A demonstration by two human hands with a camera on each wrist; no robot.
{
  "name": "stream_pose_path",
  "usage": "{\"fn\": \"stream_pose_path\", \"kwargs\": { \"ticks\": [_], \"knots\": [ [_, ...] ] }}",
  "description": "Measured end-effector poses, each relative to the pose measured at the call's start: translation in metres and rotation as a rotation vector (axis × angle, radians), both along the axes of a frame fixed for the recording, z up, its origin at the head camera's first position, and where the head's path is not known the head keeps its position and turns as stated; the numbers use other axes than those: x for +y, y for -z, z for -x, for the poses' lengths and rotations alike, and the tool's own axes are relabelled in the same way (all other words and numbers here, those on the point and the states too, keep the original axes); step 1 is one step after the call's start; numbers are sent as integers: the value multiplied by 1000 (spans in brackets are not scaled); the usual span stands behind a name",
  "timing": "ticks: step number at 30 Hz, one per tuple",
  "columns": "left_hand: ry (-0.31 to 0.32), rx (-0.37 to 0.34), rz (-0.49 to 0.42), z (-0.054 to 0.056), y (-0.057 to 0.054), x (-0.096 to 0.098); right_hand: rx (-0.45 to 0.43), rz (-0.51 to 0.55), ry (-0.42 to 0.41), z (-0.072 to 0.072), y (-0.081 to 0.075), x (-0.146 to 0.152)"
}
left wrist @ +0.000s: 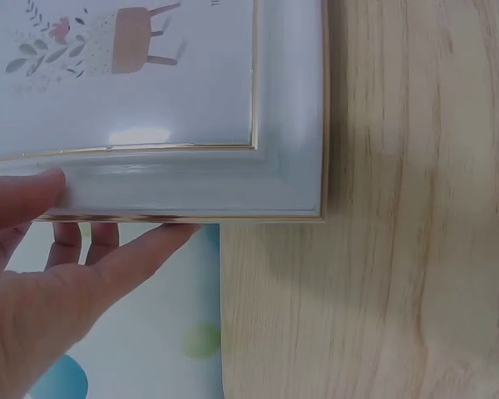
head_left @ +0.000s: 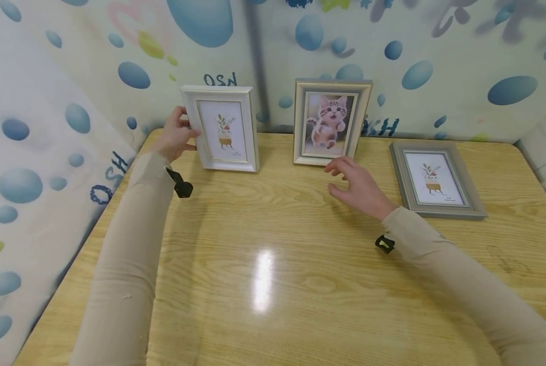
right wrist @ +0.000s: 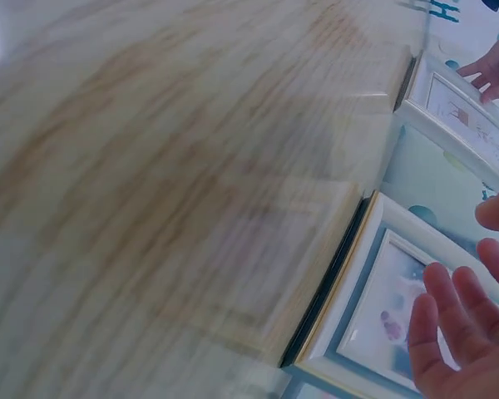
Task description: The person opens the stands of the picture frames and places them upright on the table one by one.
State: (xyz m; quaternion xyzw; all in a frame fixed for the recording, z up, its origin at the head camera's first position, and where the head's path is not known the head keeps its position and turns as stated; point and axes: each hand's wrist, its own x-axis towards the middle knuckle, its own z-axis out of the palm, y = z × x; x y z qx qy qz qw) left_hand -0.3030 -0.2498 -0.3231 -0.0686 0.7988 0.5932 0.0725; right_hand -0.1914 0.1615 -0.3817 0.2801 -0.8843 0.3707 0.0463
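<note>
A white picture frame [head_left: 255, 132] with a drawing of a potted plant stands at the back left of the table. My left hand [head_left: 175, 136] pinches its left side edge. In the left wrist view, the thumb [left wrist: 25, 198] lies on the front of the frame and the fingers reach behind it. My right hand [head_left: 357, 187] is in front of a silver-gold picture frame [head_left: 300, 122] with a kitten photo, standing against the wall. Its fingers are loosely bent and hold nothing. In the right wrist view, the fingers [right wrist: 457, 320] overlap the kitten frame.
A grey picture frame [head_left: 476, 206] with a similar plant drawing lies flat on the right, beside my right wrist. The wooden table [head_left: 273, 229] meets a wall [head_left: 273, 30] covered with blue and green spots at the back. Another wall [head_left: 39, 142] rises along the left.
</note>
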Motion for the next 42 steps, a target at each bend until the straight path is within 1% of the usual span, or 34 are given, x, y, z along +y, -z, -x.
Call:
{"fn": "stream_pose_path", "kwargs": {
  "ticks": [5,8,16,21,23,26,28,31,35,38,42],
  "knots": [
    [-20,31,24,-2,0,0,-43,-11,16,-4,0,10],
    [-23,50,42,-1,2,0,-68,-33,31,-7,-1,18],
    [-34,92,86,0,6,1,-168,-119,79,-13,-6,53],
    [-25,105,92,-1,6,0,-168,-191,126,-15,-9,82],
    [-18,115,99,-3,7,0,-156,-219,155,-16,-9,97],
    [15,130,127,-7,8,-2,-134,-233,188,-17,-7,121],
    [41,137,155,-10,9,-4,-114,-225,209,-16,-3,139],
    [78,143,213,-16,9,-7,-95,-246,258,-14,2,165],
    [122,164,289,-24,8,-4,-188,-323,342,-10,3,194],
    [142,156,358,-32,8,-3,-261,-353,376,-8,1,207],
    [164,108,496,-41,12,-3,-280,-384,380,-6,-3,218]
  ]
}}
